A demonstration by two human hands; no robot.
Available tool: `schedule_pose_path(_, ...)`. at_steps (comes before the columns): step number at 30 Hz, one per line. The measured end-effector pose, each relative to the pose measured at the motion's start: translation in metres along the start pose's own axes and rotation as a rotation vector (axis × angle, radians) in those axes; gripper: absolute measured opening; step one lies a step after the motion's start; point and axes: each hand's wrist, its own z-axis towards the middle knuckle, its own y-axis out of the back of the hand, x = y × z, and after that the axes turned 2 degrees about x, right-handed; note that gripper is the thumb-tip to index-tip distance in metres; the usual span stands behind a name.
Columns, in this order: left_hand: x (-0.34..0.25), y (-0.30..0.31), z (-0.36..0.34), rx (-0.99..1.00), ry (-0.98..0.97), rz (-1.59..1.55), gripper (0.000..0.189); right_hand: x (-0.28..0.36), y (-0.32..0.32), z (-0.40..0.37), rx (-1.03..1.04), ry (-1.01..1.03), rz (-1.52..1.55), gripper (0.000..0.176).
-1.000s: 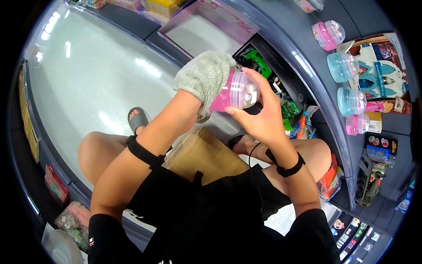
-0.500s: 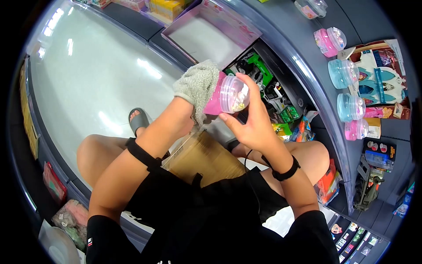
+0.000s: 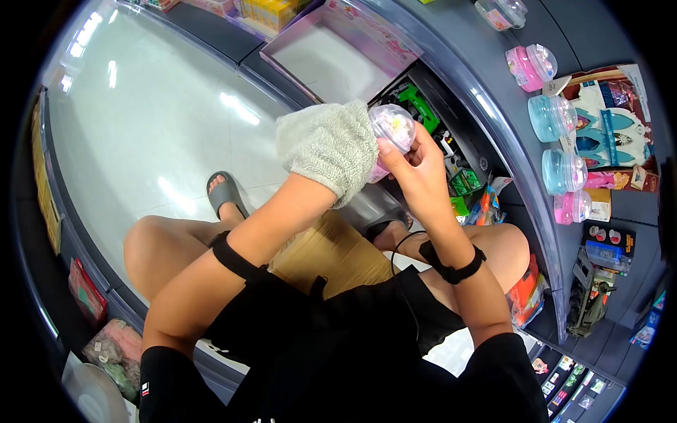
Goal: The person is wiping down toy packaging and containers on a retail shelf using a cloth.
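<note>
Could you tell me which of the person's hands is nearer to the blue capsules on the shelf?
Right. The right hand, holding the pink capsule, sits towards the blue capsules; the left hand, inside a grey cloth, is beyond the pink capsule, farther away.

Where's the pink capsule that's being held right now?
The pink capsule is upper centre of the head view, gripped in the right hand, with the grey cloth pressed against it from the left, above the cardboard box.

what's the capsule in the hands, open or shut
Shut: the capsule has its clear dome seated on the pink base, with small things inside. The right hand grips it; a grey cloth covers one side.
</note>
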Motion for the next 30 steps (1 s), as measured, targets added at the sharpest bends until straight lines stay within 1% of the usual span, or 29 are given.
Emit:
schedule_pose_path(1, 0.007, -0.010, 0.002, -0.031, 0.026, -0.076, 0.025, 0.002, 0.001, 0.001, 0.027, -0.045, 0.037, 0.042)
schedule_pose_path(3, 0.018, -0.024, 0.004, -0.091, 0.077, -0.225, 0.026, 0.004, 0.004, 0.001, 0.068, -0.064, 0.042, 0.044)
schedule_pose_path(4, 0.021, -0.026, 0.005, -0.120, 0.099, -0.298, 0.026, 0.004, 0.004, 0.000, 0.093, -0.050, 0.040, 0.050)
schedule_pose_path(5, 0.014, -0.013, -0.002, -0.121, 0.100, -0.298, 0.026, 0.004, 0.004, -0.002, 0.118, -0.036, 0.038, 0.057)
schedule_pose_path(6, 0.005, 0.002, -0.013, -0.067, 0.230, -0.898, 0.028, 0.002, 0.004, -0.003, 0.118, -0.034, 0.038, 0.057)
schedule_pose_path(7, -0.001, 0.013, -0.021, -0.002, 0.358, -1.498, 0.029, 0.000, 0.004, -0.005, 0.098, 0.012, -0.069, 0.064)
schedule_pose_path(8, -0.001, 0.015, -0.022, -0.001, 0.358, -1.496, 0.029, -0.001, 0.004, -0.007, 0.075, 0.058, -0.176, 0.071)
schedule_pose_path(9, -0.001, 0.016, -0.022, -0.009, 0.330, -1.493, 0.032, -0.002, 0.003, -0.007, 0.073, 0.057, -0.175, 0.071)
schedule_pose_path(11, 0.001, 0.014, -0.023, -0.015, 0.302, -1.491, 0.034, 0.000, 0.001, -0.007, 0.027, 0.331, -0.395, 0.075)
schedule_pose_path(13, 0.006, 0.012, -0.023, 0.003, 0.315, -1.596, 0.043, 0.000, -0.003, -0.009, 0.045, 0.331, -0.390, 0.077)
schedule_pose_path(15, 0.003, 0.011, -0.022, -0.005, 0.337, -1.559, 0.043, -0.006, -0.011, -0.011, 0.049, 0.287, -0.153, 0.081)
schedule_pose_path(17, 0.007, 0.008, -0.020, -0.015, 0.363, -1.521, 0.042, -0.005, -0.008, -0.014, 0.085, 0.248, -0.179, 0.084)
schedule_pose_path(19, 0.026, -0.006, -0.011, -0.057, 0.012, -0.458, 0.040, -0.006, -0.007, -0.014, 0.079, 0.263, -0.272, 0.082)
schedule_pose_path(20, 0.029, -0.010, -0.001, -0.053, 0.013, -0.459, 0.040, -0.005, -0.007, -0.014, 0.077, 0.260, -0.271, 0.082)
schedule_pose_path(22, 0.030, -0.014, 0.017, 0.098, 0.022, -0.352, 0.046, -0.003, -0.008, -0.010, 0.004, 0.262, -0.300, 0.080)
schedule_pose_path(23, 0.027, -0.018, 0.014, 0.102, 0.021, -0.352, 0.046, -0.004, -0.007, -0.008, 0.001, 0.259, -0.299, 0.080)
schedule_pose_path(25, 0.016, -0.020, 0.005, -0.253, -0.255, 0.258, 0.041, -0.005, -0.005, -0.004, -0.073, 0.495, -0.646, 0.078)
schedule_pose_path(26, 0.012, -0.015, 0.006, -0.151, -0.221, 0.298, 0.039, -0.008, -0.004, -0.003, -0.096, 0.522, -0.742, 0.079)
schedule_pose_path(27, 0.008, -0.010, 0.008, -0.152, -0.219, 0.299, 0.039, -0.009, -0.004, -0.003, -0.093, 0.524, -0.741, 0.079)
schedule_pose_path(29, 0.003, 0.000, 0.014, 0.043, 0.047, -0.032, 0.039, -0.010, -0.006, -0.002, -0.122, 0.536, -0.744, 0.083)
schedule_pose_path(30, 0.006, -0.004, 0.017, 0.041, 0.048, -0.032, 0.039, -0.009, -0.008, -0.002, -0.120, 0.537, -0.743, 0.083)
